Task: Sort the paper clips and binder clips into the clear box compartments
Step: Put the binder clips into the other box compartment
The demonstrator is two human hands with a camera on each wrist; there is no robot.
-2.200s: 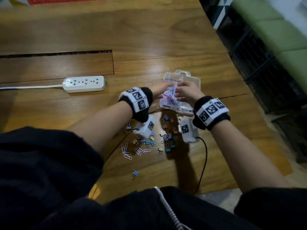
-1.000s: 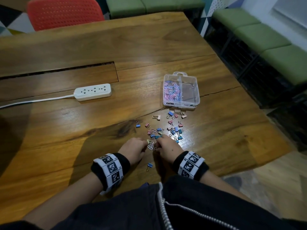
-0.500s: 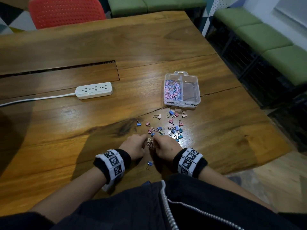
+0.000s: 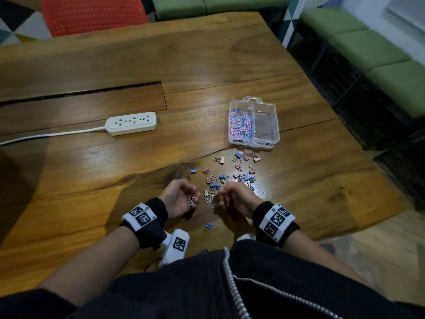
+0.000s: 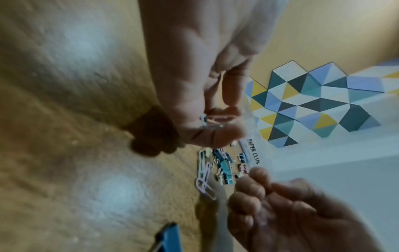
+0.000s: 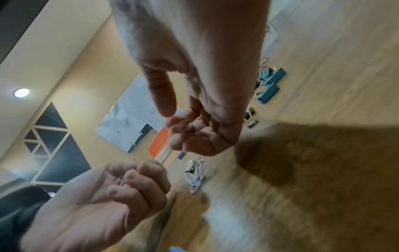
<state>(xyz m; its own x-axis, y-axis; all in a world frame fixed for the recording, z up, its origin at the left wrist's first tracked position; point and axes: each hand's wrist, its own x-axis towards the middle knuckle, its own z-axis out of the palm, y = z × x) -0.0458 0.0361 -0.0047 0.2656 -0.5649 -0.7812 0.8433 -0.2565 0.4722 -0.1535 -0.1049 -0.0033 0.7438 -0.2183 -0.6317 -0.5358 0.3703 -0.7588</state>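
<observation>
The clear box (image 4: 273, 111) stands on the table; its left compartment is full of pink and blue paper clips (image 4: 240, 123) and its right compartment is bare. Binder clips (image 4: 239, 173) lie scattered in front of it. My left hand (image 4: 193, 199) is turned palm-in near the table's front and pinches a few paper clips (image 5: 213, 121) between thumb and fingers. My right hand (image 4: 224, 199) faces it, fingers curled round what looks like a thin paper clip (image 6: 190, 126). More loose paper clips (image 4: 209, 200) lie on the wood between the two hands.
A single blue binder clip (image 4: 208, 226) lies close to the front edge. A white power strip (image 4: 132, 122) with its cord sits at the left. A red chair (image 4: 94, 13) stands behind the table, and green benches (image 4: 379, 47) at the right.
Both hands left the box, came back to the near table edge and raked at the loose clips. They have now lifted slightly and turned palms inward with paper clips in the fingers.
</observation>
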